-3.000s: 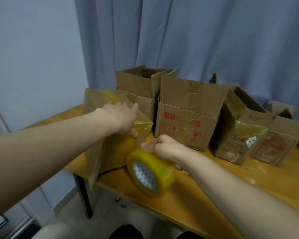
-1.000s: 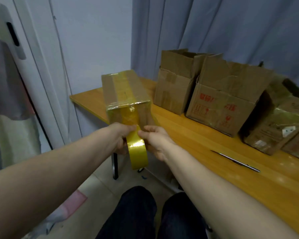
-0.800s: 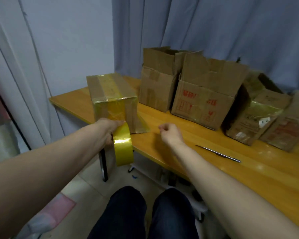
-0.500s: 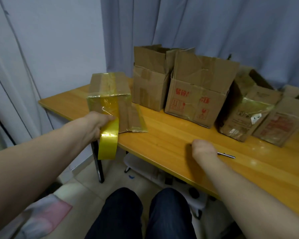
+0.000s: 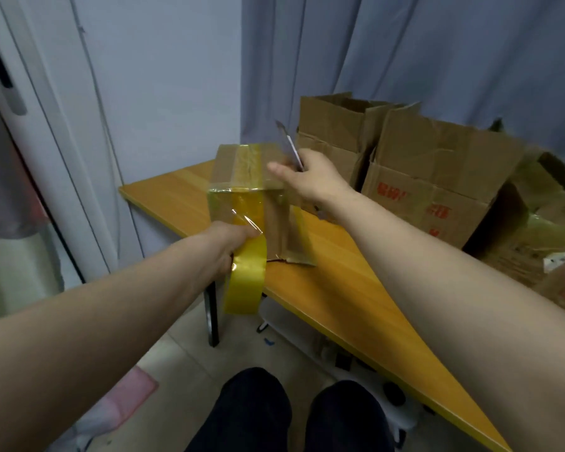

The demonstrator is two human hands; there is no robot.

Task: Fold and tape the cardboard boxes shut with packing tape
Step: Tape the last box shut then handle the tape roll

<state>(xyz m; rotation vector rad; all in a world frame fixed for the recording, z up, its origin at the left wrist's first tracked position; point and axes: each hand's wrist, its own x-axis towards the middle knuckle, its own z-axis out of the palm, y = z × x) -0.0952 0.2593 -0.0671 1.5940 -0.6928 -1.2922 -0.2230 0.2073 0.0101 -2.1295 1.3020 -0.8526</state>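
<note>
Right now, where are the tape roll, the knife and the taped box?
tape roll (image 5: 244,282), head view, outer yellow band.
knife (image 5: 288,142), head view, middle of the blade.
taped box (image 5: 242,166), head view, top face.

Here's the small brown cardboard box wrapped in clear tape (image 5: 248,177): matt paperboard under a glossy, wrinkled plastic film that catches the light. Just below its near face, the yellow roll of packing tape (image 5: 244,283) gleams, smooth and shiny, a clear crinkled strip running up to the box. Above the box, the thin grey metal blade (image 5: 287,143), blurred, shows a dull smooth sheen. Under the box, the orange wooden table top (image 5: 327,288) has faint grain and a satin varnish. Right of the box, the open brown cardboard cartons (image 5: 437,164) are matt, creased, rough at the edges. Behind the box, the grey-blue cloth curtain (image 5: 405,60) hangs soft and matt in folds.
</note>
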